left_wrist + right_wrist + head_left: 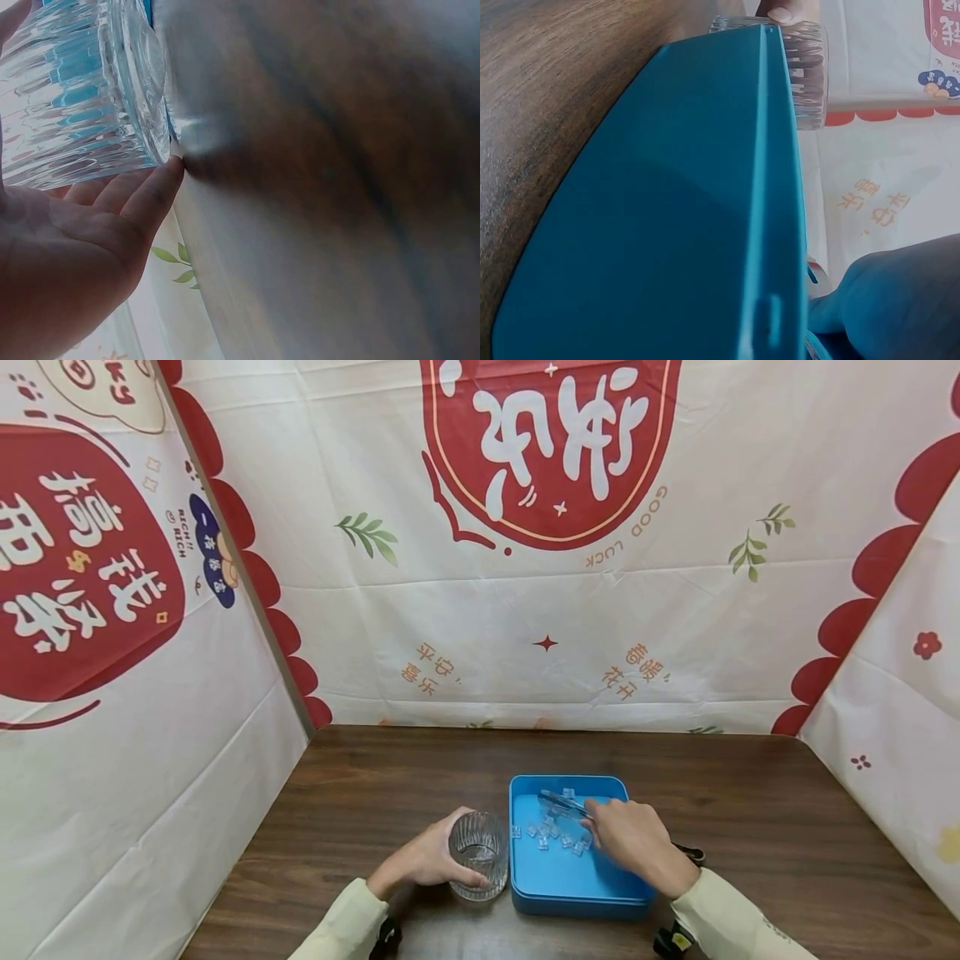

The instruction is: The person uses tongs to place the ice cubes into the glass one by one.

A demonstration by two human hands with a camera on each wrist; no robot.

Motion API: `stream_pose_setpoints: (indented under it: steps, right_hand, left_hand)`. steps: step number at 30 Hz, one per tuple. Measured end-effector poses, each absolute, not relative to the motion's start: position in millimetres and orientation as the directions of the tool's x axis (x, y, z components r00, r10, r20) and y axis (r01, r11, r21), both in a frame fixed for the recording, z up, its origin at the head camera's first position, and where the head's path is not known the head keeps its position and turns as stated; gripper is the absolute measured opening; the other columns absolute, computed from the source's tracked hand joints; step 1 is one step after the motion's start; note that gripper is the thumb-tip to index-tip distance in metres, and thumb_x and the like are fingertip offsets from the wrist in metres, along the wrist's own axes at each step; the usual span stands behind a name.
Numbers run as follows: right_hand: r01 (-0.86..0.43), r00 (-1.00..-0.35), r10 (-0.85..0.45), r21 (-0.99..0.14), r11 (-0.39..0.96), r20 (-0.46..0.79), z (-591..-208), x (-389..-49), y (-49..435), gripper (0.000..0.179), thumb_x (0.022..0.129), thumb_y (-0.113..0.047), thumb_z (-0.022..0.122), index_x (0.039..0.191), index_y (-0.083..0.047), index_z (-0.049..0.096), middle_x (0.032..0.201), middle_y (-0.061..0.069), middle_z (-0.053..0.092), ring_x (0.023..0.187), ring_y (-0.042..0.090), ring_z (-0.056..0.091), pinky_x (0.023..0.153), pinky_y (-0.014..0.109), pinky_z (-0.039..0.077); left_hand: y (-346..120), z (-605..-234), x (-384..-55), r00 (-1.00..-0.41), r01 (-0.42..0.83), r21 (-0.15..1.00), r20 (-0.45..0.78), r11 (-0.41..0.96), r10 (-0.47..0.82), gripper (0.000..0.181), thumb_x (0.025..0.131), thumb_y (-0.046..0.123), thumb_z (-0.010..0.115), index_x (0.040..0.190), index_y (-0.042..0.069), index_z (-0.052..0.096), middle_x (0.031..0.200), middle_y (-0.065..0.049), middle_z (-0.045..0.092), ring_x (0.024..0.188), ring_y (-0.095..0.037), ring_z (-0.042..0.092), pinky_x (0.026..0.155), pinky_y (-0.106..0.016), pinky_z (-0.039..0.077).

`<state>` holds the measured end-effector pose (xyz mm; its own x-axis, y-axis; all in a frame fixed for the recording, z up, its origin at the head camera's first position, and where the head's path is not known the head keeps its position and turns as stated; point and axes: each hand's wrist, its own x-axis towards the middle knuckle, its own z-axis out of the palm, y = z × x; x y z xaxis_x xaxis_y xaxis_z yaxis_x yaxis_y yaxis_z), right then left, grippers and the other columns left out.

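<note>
A ribbed clear glass [478, 860] stands upright on the table, left of a blue box [551, 881]. My left hand [427, 856] grips the glass from its left side, thumb in front and fingers behind. In the left wrist view its fingers [154, 199] lie by the glass's base. Over the box, my right hand [633, 843] holds metal tongs [564, 804], their tips pointing left. Several small clear cubes [543, 842] are in the box; whether the tongs pinch one cannot be told. The box wall [667, 187] hides the tong tips in the right wrist view.
The brown wooden table [390, 768] runs back to a white printed cloth wall [555, 668]. More cloth hangs at the left and right sides. A dark strap [690, 854] shows behind the right wrist.
</note>
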<state>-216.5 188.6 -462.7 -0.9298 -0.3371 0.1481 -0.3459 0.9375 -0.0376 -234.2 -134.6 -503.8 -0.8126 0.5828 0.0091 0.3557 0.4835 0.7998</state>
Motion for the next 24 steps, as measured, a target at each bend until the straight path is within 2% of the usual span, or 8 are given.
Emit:
stream_pose_setpoints:
  steps: [8, 24]
  right_hand:
    - [-0.363, -0.915, -0.353, -0.02, 0.932, 0.194, -459, -214, 190, 0.022, 0.095, -0.027, 0.066, 0.081, -0.014, 0.056, 0.054, -0.002, 0.034, 0.044, 0.013, 0.035, 0.042, 0.026, 0.024]
    - [-0.373, -0.905, -0.353, -0.04, 0.927, 0.238, -447, -211, 193, 0.021, 0.095, -0.028, 0.066, 0.082, -0.014, 0.057, 0.052, -0.003, 0.034, 0.041, 0.011, 0.033, 0.04, 0.021, 0.021]
  left_hand:
    - [-134, -504, -234, -0.814, 0.345, 0.801, -0.004, 0.489, 0.581, 0.078, 0.069, 0.038, 0.091, 0.132, 0.023, 0.047, 0.113, 0.001, 0.062, 0.101, -0.015, 0.061, 0.085, -0.03, 0.051]
    - [-134, -505, -234, -0.817, 0.341, 0.798, -0.01, 0.497, 0.576, 0.08, 0.069, 0.039, 0.09, 0.134, 0.023, 0.046, 0.116, 0.002, 0.061, 0.103, -0.015, 0.061, 0.086, -0.031, 0.051]
